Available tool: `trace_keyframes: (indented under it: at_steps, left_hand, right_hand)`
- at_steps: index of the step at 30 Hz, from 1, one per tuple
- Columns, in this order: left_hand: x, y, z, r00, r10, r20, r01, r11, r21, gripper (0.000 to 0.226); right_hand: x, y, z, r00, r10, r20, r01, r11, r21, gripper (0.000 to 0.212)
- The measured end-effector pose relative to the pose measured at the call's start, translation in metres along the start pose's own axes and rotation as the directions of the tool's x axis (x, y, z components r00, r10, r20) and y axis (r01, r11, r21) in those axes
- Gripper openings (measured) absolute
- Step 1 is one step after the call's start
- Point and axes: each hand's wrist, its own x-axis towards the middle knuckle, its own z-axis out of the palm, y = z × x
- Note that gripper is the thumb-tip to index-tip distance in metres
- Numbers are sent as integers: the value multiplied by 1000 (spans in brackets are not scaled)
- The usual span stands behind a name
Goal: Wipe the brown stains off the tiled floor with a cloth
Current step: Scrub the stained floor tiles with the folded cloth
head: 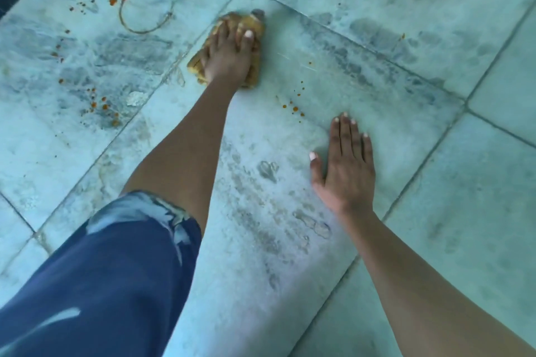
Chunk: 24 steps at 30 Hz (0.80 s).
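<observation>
Brown stains, a ring (146, 9) and spots (103, 107), remain at upper left while the left hand (229, 58), fingers pressed down on the crumpled yellow cloth (255, 26), works mid-frame and the right hand (346, 171) lies flat, fingers released, on the pale tiled floor (435, 211).

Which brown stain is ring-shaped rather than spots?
The ring stain, far left of the cloth under the left hand; every other stain is scattered droplets.

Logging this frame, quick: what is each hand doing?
Left hand: pressed on the yellow cloth.
Right hand: open, flat on the floor.
</observation>
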Motion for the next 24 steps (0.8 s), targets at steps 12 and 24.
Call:
trace_keyframes:
  at_steps: [12,24]
  left_hand:
    - [-28,-71,-18,966,255,42,-256,928,270,58]
    - [-59,-42,12,811,568,144,-585,782,213,60]
  right_hand:
    - [-1,-1,-4,999,49,17,-49,999,3,75]
    - [-2,-1,-6,998,53,43,-54,998,15,74]
